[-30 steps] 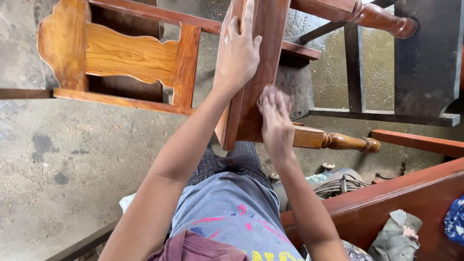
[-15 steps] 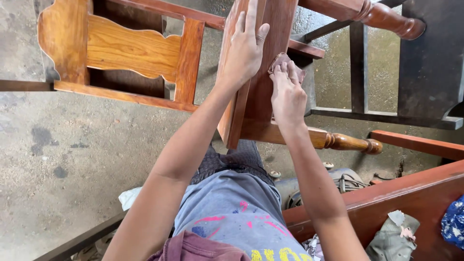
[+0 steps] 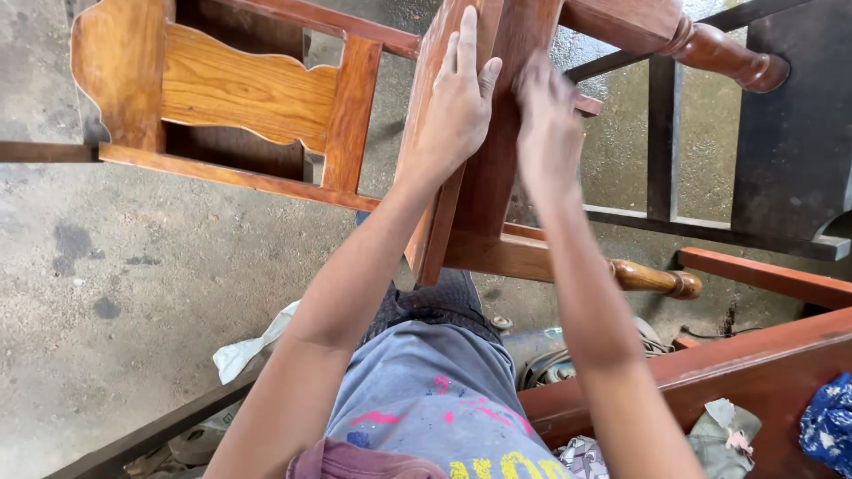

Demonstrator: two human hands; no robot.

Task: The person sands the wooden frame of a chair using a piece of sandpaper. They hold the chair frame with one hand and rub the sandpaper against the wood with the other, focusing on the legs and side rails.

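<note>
A varnished wooden chair (image 3: 232, 87) lies tipped over in front of me, with its seat panel (image 3: 497, 186) on edge. My left hand (image 3: 457, 102) lies on that panel with the fingers stretched along the wood and the thumb hidden behind the edge, steadying it. My right hand (image 3: 546, 124) is just to the right, pressed against the same panel and blurred by motion. Its fingers are bent, and anything held under them is hidden. A turned chair leg (image 3: 655, 278) sticks out to the right below my right forearm.
Bare concrete floor (image 3: 133, 310) spreads to the left. Dark wooden furniture (image 3: 790, 160) stands at the right, with reddish wooden rails (image 3: 763, 355) below it. Crumpled rags (image 3: 723, 430), a blue cloth (image 3: 830, 421) and a white rag (image 3: 244, 350) lie near my legs.
My right hand has slid up the panel, from near the lower rail to beside my left hand. My left hand has stayed on the wood.
</note>
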